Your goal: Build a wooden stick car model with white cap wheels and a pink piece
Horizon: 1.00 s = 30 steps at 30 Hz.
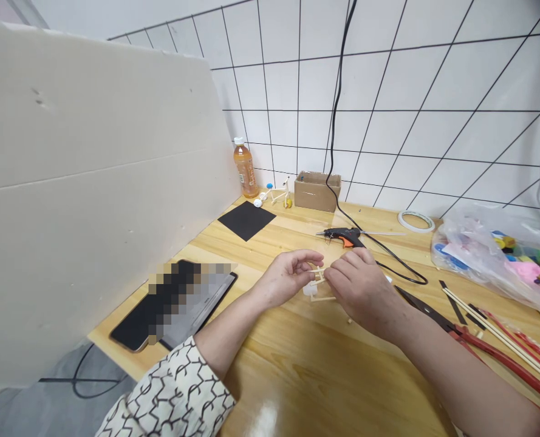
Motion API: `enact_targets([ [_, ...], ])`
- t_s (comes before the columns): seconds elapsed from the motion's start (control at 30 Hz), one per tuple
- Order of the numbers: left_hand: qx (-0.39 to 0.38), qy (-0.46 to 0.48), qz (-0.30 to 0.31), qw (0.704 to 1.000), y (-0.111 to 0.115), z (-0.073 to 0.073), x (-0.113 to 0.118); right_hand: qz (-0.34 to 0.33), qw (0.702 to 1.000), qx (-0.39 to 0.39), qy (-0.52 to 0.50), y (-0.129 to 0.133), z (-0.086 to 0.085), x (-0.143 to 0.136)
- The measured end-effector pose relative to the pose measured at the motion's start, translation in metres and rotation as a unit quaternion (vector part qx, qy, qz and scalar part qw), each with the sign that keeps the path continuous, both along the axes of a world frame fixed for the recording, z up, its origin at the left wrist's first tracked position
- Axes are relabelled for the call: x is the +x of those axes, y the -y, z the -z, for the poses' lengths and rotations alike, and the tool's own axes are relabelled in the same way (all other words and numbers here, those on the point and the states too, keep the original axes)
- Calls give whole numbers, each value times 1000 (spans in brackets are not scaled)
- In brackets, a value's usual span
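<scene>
Between both hands is a small frame of pale wooden sticks (317, 281), just above the table. My left hand (290, 278) pinches its left side between thumb and fingers. From the right, my right hand (358, 285) has its fingers closed on the frame, and they hide part of it. Below the hands a small translucent white piece (309, 291) shows. Behind the right hand lies a black glue gun (345, 235) with an orange trigger, its nozzle pointing left.
Right of my arm lie large red-handled scissors (427, 309), loose sticks (488, 321), a tape roll (415, 221) and a plastic bag (474, 243) of colourful parts. Leftward are a phone (135, 328), black square (246, 220), bottle (245, 170), stick model (276, 197) and cardboard box (317, 193). A cord (336, 115) hangs behind.
</scene>
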<state>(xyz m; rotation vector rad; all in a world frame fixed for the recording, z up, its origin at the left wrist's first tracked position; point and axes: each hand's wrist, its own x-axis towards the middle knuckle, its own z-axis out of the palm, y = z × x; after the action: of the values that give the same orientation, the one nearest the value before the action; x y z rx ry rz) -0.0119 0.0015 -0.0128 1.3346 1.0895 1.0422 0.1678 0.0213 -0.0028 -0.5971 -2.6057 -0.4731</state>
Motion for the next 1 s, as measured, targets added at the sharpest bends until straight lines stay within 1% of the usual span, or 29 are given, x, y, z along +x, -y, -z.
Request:
enact_targets([
  [0.17, 9, 10, -18, 1000, 0, 2, 1, 3, 1000, -4, 4, 0, 0, -1],
  [0.47, 32, 0, -28, 999, 0, 3, 4, 2, 1000, -17, 15, -1, 0, 1],
  [0.77, 32, 1, -33, 999, 0, 1, 4, 1, 1000, -18, 18, 1, 0, 2],
  [1.0, 35, -17, -40, 998, 1, 0, 5, -4, 1000, -22, 9, 2, -2, 2],
])
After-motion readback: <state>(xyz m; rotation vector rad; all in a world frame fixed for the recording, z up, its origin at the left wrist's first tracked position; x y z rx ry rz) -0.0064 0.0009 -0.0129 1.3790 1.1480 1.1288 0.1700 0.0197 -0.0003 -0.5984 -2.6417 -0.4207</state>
